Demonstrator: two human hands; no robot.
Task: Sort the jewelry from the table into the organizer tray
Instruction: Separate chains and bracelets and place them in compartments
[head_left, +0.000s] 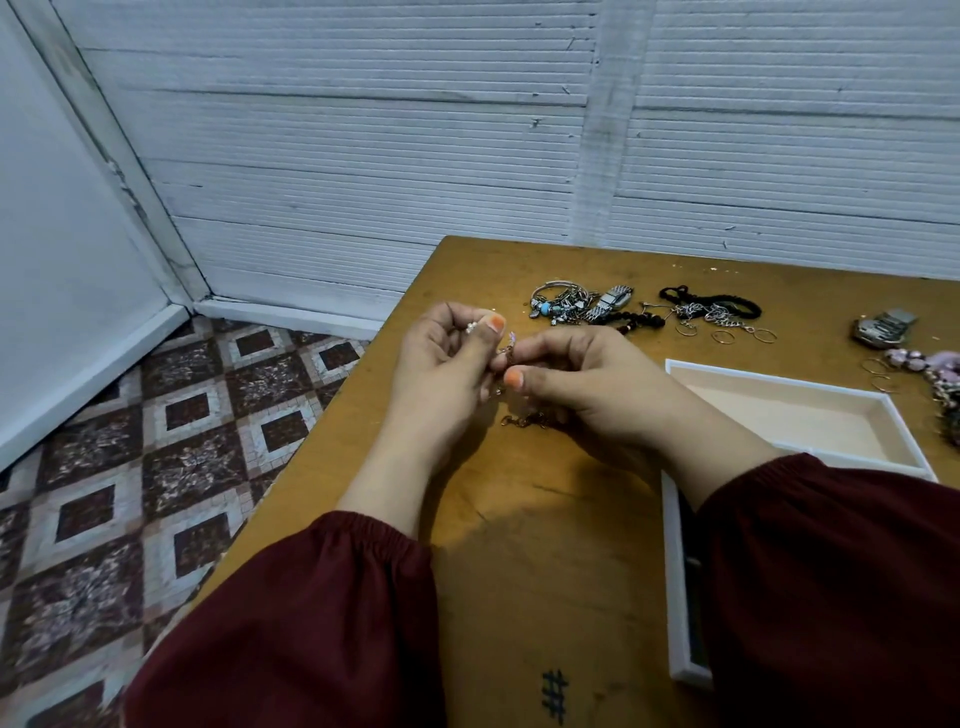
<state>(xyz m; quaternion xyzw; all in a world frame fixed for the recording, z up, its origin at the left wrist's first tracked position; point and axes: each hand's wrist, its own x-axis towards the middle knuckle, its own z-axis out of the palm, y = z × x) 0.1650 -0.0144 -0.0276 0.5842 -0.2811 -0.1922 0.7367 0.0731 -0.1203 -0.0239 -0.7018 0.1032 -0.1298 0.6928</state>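
Both hands are held just above the brown wooden table (519, 545), near its left edge. The left hand (441, 364) has its fingers curled, with thumb and forefinger pinching the upper end of a thin copper-toned chain with small pale charms (525, 420). The right hand (587, 384) is likewise curled and pinches the same chain lower down between thumb and forefinger. The free end of the chain rests on the table directly below the hands. It appears to carry a clasp, though the detail is too fine to confirm.

The white rectangular organizer tray with beige lining (779, 379) lies on the table to the right of the hands. The right forearm, in a dark red sleeve (831, 597), crosses the tray's near part.

Beyond the hands, the following lie on the table:
- a silver charm bangle (558, 304)
- a silver link-band watch (613, 300)
- black braided cords (727, 306)
- thin wire hoops (723, 336)

At the far right, behind the tray, lie a second metal watch (883, 328) and a pink beaded piece (924, 362).
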